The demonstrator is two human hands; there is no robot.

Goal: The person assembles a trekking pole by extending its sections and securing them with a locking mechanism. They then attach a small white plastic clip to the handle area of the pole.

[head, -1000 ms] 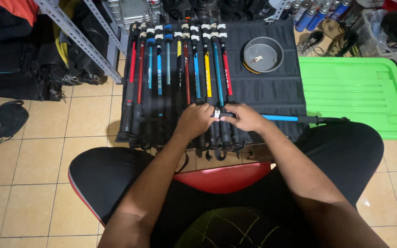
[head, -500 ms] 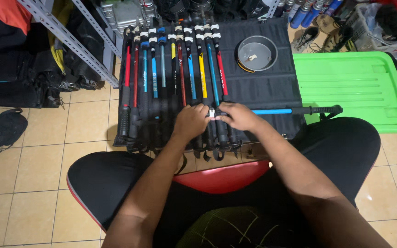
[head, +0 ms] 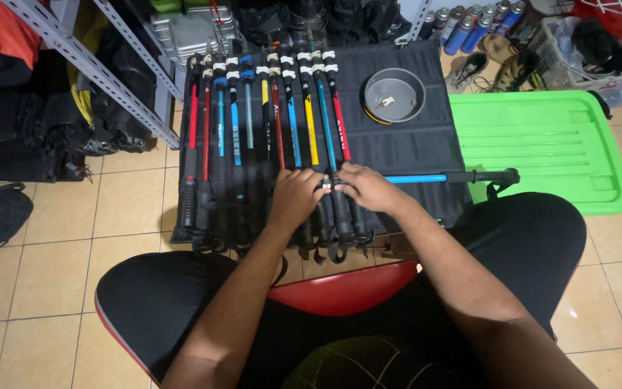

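Two hands, left hand [head: 295, 196] and right hand [head: 366, 189], each grip closed around crosswise blue trekking pole [head: 426, 178]

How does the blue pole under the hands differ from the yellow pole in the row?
The blue pole lies crosswise, its black grip reaching over the green lid; the yellow pole lies lengthwise among the row on the black mat. The right hand and left hand meet at the blue pole's near end; neither hand touches the yellow section of the other. Both are slim poles with coloured shafts and black grips.
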